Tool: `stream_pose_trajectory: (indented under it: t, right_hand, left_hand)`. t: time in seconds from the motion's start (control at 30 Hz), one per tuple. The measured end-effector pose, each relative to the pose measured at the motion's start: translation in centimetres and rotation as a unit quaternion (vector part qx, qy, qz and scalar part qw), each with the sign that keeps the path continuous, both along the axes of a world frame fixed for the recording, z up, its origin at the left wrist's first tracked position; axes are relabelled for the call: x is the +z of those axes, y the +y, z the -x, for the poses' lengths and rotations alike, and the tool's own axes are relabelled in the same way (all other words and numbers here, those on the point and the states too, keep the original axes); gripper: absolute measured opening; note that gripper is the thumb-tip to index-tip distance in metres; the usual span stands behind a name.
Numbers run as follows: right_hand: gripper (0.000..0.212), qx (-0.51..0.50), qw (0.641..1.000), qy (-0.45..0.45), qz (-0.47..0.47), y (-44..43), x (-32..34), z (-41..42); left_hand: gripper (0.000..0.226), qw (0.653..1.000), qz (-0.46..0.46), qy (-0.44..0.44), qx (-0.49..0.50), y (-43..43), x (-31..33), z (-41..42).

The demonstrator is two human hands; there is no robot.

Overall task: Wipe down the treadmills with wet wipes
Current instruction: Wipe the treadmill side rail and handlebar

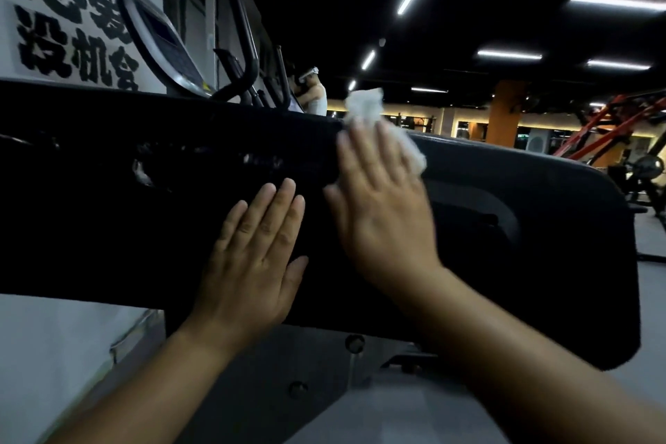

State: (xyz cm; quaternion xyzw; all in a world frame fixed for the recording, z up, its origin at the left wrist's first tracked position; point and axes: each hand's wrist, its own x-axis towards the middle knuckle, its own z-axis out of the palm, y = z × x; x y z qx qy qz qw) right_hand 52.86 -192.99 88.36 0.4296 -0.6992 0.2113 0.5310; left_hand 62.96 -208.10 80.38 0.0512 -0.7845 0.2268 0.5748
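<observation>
Head view: flat right hand (pixel 382 213) pins the likely limp wipe (pixel 367 104) under its fingers (pixel 387 144) on the console (pixel 540 191), left hand (pixel 252 263) open

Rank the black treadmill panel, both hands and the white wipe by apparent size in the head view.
1. The black treadmill panel, largest by far.
2. The left hand and right hand: about alike, not ranked.
3. The white wipe, smallest, though partly hidden under the right hand.
</observation>
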Motion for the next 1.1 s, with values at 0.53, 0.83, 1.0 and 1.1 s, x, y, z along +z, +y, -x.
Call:
stream_pose_trajectory:
  t: [0.53,0.83,1.0,1.1]
  right_hand:
    - [0.057,0.042,0.976,0.116,-0.178,3.8,-4.1,1.7]
    - [0.061,-0.008,0.984,0.115,-0.133,1.1,-7.6,0.6]
    - [0.066,-0.046,0.969,0.145,-0.193,6.4,-9.4,3.4]
    - [0.059,-0.059,0.997,0.043,-0.004,2.8,-7.4,1.5]
  left_hand:
    - [0.079,0.993,-0.114,0.011,0.026,-0.2,-0.2,-1.6]
    - [0.072,0.984,-0.17,0.036,-0.028,0.3,-4.3,-1.3]
    - [0.075,0.986,-0.161,0.015,-0.027,-0.2,-5.4,-2.0]
    - [0.076,0.985,-0.167,0.025,-0.034,-0.1,-5.5,-1.5]
